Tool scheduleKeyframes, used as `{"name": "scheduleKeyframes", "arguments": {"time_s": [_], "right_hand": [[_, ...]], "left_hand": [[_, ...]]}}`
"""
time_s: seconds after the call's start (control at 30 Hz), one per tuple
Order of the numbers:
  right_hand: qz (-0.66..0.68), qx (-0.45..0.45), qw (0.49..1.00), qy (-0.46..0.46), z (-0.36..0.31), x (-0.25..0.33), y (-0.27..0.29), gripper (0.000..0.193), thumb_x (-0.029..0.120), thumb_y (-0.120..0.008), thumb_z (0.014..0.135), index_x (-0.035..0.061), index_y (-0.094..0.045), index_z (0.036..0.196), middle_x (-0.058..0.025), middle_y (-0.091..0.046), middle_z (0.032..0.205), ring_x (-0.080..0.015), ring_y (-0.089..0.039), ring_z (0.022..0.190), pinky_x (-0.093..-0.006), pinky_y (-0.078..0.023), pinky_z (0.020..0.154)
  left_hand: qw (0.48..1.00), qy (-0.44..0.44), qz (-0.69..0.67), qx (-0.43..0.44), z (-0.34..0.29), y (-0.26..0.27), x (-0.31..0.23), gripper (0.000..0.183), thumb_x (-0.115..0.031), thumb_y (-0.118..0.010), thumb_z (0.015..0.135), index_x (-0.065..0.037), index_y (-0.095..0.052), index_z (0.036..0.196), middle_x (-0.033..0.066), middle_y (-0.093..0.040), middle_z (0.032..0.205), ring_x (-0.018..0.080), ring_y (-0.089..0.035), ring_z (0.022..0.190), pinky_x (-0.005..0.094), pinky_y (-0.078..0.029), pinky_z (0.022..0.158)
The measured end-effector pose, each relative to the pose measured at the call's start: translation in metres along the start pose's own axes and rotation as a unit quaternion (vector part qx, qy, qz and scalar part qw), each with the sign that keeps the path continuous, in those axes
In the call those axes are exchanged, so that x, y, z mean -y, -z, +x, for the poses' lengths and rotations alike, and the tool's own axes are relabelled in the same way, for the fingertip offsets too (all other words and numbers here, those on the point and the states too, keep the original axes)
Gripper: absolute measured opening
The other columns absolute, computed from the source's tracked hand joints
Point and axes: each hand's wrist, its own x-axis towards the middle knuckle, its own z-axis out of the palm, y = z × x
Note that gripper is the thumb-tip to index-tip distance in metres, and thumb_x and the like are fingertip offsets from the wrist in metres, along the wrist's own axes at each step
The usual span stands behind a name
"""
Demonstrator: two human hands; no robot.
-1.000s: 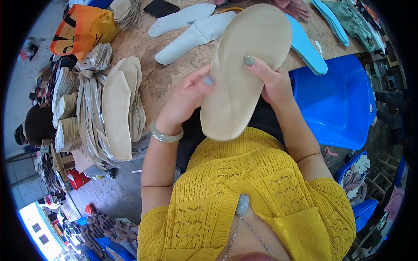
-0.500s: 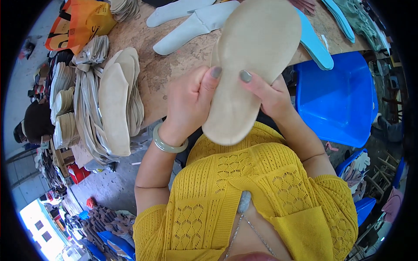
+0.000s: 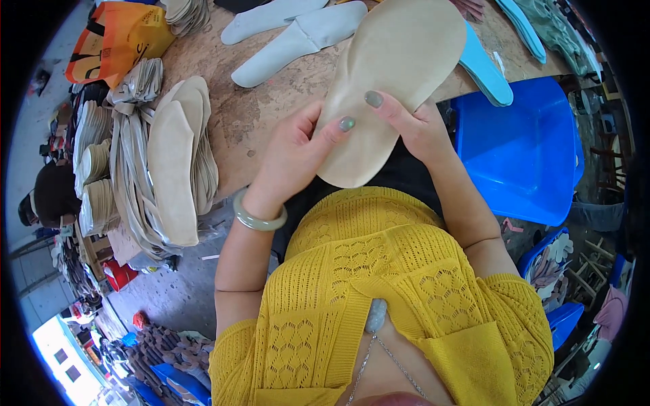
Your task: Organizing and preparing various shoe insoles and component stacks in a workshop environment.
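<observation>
Between both hands I hold a beige shoe insole (image 3: 399,61), its wide end up and away from me and its rounded heel towards my body. My left hand (image 3: 305,145) grips the left edge, thumb pressed on the top face near the heel. On the opposite edge, my right hand (image 3: 416,125) has its thumb on the face too, and its fingers are hidden beneath. To the left on the table lies a stack of beige insole-shaped pieces (image 3: 172,169). Pale grey insoles (image 3: 277,57) lie beyond my hands.
A blue plastic tub (image 3: 514,155) stands right of the table (image 3: 237,128). Light-blue insoles (image 3: 487,74) lie at the table's right edge. Bundled pieces (image 3: 95,159) and an orange bag (image 3: 118,44) occupy the left. A person in dark clothing (image 3: 54,193) is at the far left.
The insole has tilted and its heel end has moved up, away from my body. My left thumb has shifted inward and lower on it; the right thumb has slid slightly left and up.
</observation>
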Motion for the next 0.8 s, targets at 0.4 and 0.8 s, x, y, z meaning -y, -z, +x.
{"name": "scheduleKeyframes", "arguments": {"time_s": [0.4, 0.8], "right_hand": [[-0.058, 0.037, 0.998, -0.014, -0.008, -0.011, -0.013, 0.031, 0.023, -0.061, 0.091, -0.0003, -0.059, 0.112, -0.0045, -0.064, 0.099, -0.0102, -0.058, 0.085, -0.0249, -0.046, 0.072], [0.017, 0.095, 0.990, -0.102, 0.021, -0.014, 0.016, 0.039, 0.027, -0.067, 0.087, 0.0017, -0.060, 0.116, -0.0052, -0.066, 0.103, -0.0122, -0.063, 0.088, -0.0265, -0.052, 0.072]], "left_hand": [[0.901, -0.101, 0.397, -0.140, -0.007, -0.002, 0.009, 0.037, -0.035, -0.050, 0.098, -0.003, -0.060, 0.083, 0.0076, -0.052, 0.060, 0.0096, -0.053, 0.060, 0.0330, -0.041, 0.053], [0.985, 0.038, -0.164, -0.024, 0.004, -0.006, 0.004, 0.038, -0.035, -0.047, 0.099, -0.001, -0.061, 0.104, -0.0016, -0.062, 0.089, 0.0028, -0.054, 0.077, 0.0197, -0.046, 0.070]]}}
